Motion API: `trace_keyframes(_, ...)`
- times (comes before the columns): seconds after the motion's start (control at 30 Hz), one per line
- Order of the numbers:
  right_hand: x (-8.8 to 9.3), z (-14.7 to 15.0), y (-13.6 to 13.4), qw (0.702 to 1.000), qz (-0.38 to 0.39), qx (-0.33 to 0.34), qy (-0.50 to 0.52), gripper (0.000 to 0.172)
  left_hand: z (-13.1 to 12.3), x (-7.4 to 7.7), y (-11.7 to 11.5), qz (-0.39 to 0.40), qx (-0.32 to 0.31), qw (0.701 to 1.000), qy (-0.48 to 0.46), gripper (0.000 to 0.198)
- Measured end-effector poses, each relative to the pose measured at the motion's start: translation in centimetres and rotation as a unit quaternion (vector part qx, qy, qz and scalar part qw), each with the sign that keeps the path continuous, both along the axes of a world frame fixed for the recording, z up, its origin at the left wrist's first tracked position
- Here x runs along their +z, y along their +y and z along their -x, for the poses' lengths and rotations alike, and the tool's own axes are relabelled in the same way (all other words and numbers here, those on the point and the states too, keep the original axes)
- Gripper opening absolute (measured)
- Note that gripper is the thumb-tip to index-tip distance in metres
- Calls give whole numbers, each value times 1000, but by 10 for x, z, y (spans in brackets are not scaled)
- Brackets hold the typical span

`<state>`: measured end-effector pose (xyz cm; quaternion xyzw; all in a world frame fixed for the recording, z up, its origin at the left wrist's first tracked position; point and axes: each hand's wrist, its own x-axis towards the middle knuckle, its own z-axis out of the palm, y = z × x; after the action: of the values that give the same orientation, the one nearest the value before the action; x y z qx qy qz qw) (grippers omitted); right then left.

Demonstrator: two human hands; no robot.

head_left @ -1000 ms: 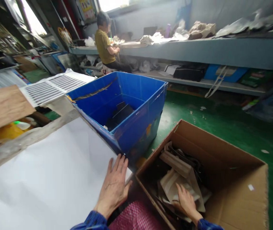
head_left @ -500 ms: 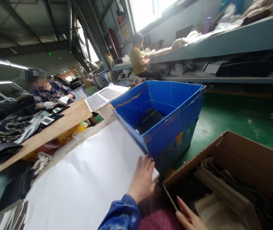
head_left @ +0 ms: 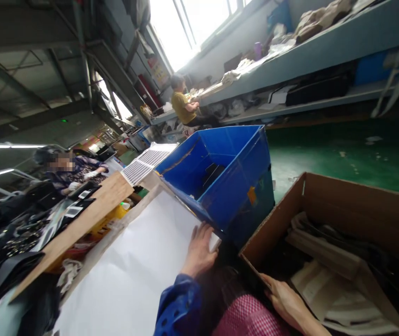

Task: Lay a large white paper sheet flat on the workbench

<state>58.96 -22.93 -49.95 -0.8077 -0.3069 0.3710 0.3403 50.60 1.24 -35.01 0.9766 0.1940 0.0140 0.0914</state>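
A person's left hand (head_left: 199, 249) lies flat, fingers close together, at the right corner of a white-covered worktop (head_left: 132, 270); the right hand (head_left: 285, 298) touches a cardboard carton's (head_left: 357, 200) rim near its left corner, its grip impossible to tell. Beige pieces (head_left: 336, 291) lie inside. A blue bin (head_left: 234, 203) holds dark pieces (head_left: 213, 175); lettering on a yellow bag (head_left: 105, 226) is unreadable.

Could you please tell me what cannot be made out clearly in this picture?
All in the head view:
Left hand: palm hidden by its own back.
Cardboard box: right side cut off by the right edge.
Blue bin: floor partly hidden by its near wall.
Wall poster: writing too small and blurred.
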Motion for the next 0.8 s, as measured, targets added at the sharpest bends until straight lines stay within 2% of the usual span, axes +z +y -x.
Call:
trace_keyframes(0.17, 7, -4, -1, 999, -5, 5, 40, 53, -13, -1, 23, -19, 12, 999, 48, 68)
trace_keyframes(0.37, 5, -10, -1, 998, -8, 3, 61, 55, -33, -8, 55, -19, 26, 996, 84, 76)
trace_keyframes(0.53, 6, -10, -2, 997, -24, -4, 70, 53, -33, -4, 58, -8, 8, 997, 80, 79)
trace_keyframes(0.7, 6, -11, -3, 998, -26, 0, 65, 53, -34, -1, 50, 0, 29, 997, 72, 86)
trace_keyframes(0.8, 3, -8, -2, 998, -35, -7, 46, 50, -15, 5, 52, 30, 58, 997, 34, 101)
